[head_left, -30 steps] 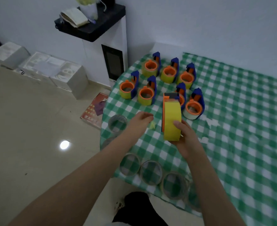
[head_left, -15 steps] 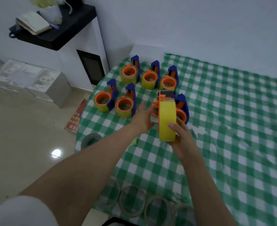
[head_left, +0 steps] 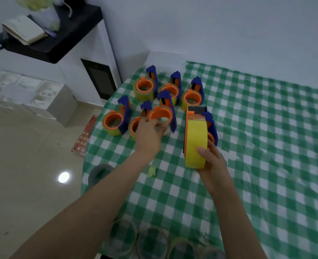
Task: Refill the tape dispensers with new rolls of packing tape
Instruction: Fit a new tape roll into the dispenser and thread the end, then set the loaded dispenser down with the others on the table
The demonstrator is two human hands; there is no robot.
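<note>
My right hand grips an orange dispenser loaded with a yellow tape roll, held upright on its edge above the green checked cloth. My left hand grips a blue-and-orange dispenser with a clear roll, raised slightly above the others. Several more blue-and-orange dispensers stand in a cluster behind, such as one at the far left and one at the back. Another blue dispenser sits just behind the yellow roll, partly hidden.
Clear empty tape rings lie along the table's near edge, and one more ring at the left edge. A small yellow scrap lies on the cloth. A white cabinet with a black shelf stands left of the table.
My left hand has reached forward, taken hold of a blue-and-orange dispenser and lifted it a little. My right hand still holds the yellow-roll dispenser in about the same place.
</note>
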